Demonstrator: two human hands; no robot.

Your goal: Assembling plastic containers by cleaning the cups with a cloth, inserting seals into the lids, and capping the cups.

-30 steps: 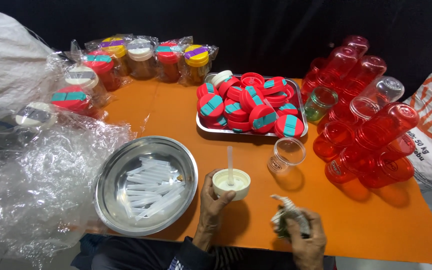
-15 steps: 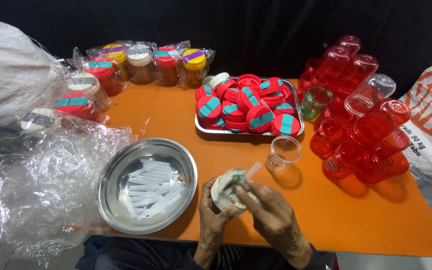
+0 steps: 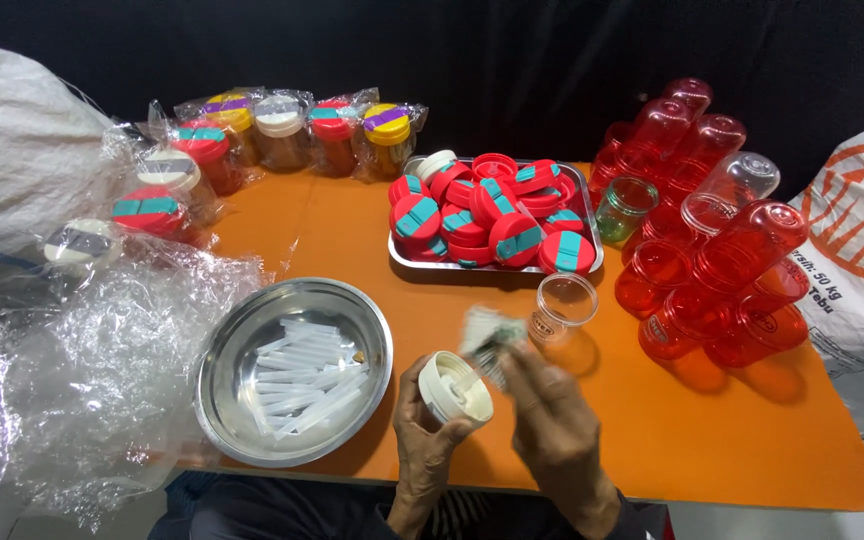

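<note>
My left hand (image 3: 422,440) grips a white round lid (image 3: 455,388), tilted so its hollow inside faces up and right. My right hand (image 3: 552,430) holds a small crumpled greenish packet (image 3: 489,338), blurred, just above and to the right of the lid. Both hands hover over the front edge of the orange table (image 3: 352,240). A clear plastic cup (image 3: 563,305) stands upright just beyond the packet.
A round steel bowl (image 3: 222,360) with several clear plastic sticks lies at left. A steel tray (image 3: 592,215) of red lids is behind. Stacked red jars (image 3: 732,260) pile at right, wrapped filled jars (image 3: 282,130) at back, crumpled plastic wrap (image 3: 62,380) at left, a white sack (image 3: 862,250) far right.
My right hand came up from the table's front edge to the lid with the packet. The left hand tilted the lid from upright to sideways.
</note>
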